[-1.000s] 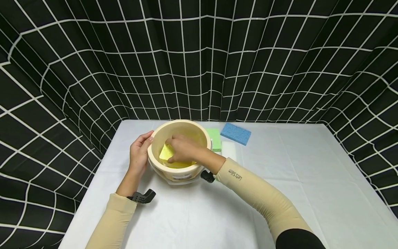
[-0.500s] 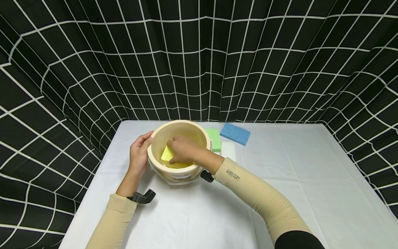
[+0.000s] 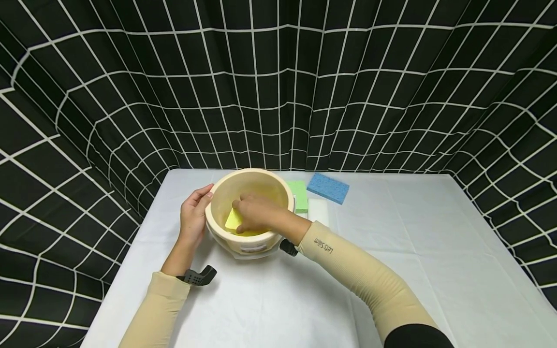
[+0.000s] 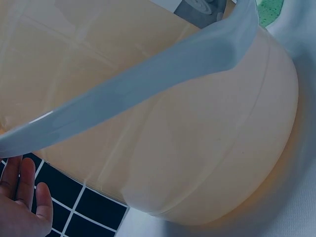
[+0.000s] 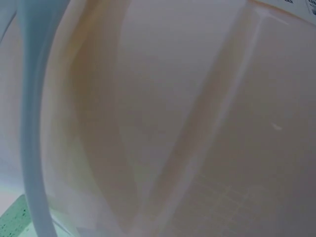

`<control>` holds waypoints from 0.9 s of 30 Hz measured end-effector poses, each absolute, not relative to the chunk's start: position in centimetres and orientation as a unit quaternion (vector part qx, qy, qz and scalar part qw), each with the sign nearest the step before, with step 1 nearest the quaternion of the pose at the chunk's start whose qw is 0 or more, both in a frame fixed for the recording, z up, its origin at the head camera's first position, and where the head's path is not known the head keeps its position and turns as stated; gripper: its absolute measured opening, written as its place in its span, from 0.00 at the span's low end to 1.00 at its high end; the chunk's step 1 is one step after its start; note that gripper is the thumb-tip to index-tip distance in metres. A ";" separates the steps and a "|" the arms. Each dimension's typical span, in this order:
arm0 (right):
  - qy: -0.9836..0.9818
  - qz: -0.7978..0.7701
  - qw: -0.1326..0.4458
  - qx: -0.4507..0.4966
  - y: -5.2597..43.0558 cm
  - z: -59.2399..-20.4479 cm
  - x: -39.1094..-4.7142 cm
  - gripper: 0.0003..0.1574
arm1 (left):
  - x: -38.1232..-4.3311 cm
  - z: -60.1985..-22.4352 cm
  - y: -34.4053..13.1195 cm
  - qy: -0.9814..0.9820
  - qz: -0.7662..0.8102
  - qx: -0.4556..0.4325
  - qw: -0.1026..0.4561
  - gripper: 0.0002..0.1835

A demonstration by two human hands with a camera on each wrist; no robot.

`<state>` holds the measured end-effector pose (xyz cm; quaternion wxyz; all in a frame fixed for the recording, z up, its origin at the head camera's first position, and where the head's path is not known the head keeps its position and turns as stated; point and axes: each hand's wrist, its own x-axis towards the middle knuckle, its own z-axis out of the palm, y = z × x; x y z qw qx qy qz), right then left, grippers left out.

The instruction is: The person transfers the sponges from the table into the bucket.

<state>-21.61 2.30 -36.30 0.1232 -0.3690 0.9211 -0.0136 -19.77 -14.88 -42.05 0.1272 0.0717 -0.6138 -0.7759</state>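
Left of centre in the head view, the left hand [image 3: 194, 212] lies against the outer left side of the bucket [image 3: 248, 239], its fingers loosely extended rather than wrapped around the rim. The bucket stands on the white cloth [image 3: 270, 299] at centre-left, a cream, round, thick-lipped vessel with a smooth, faintly shiny wall and a label [image 3: 254, 249] low on its front; the left wrist view shows a pale handle [image 4: 123, 96] crossing its side. It looks like stiff plastic, probably light and somewhat slippery, so the rim seems the surest hold, with 1 hand steadying it. Inside, left of the fingertips, sits the yellow piece [image 3: 233, 220], flat, bright and angular, perhaps a sponge; it should be light, soft and hard to break, best pinched by an edge. The right hand [image 3: 256, 212] reaches in from the right and pinches it between thumb and fingers, though its far part is hidden. Right of the bucket come the green sponge [image 3: 300, 195], the white block [image 3: 318, 211] and, farthest right and higher, the pitted blue sponge [image 3: 328, 188].
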 end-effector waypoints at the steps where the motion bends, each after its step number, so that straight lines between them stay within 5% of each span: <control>1: 0.921 -0.013 0.126 -0.369 2.3 -36.3 -21.6 0.35 | -19.8 -42.0 -14.9 -0.615 -0.775 0.071 0.127 0.16; 10: 0.917 -0.017 0.137 -0.374 2.3 -36.1 -21.7 0.33 | -19.8 -42.0 -14.9 -0.618 -0.773 0.070 0.124 0.16; 27: 0.901 -0.145 0.072 -0.403 3.7 -34.6 -21.5 0.28 | -19.9 -42.0 -15.0 -0.625 -0.768 0.071 0.122 0.16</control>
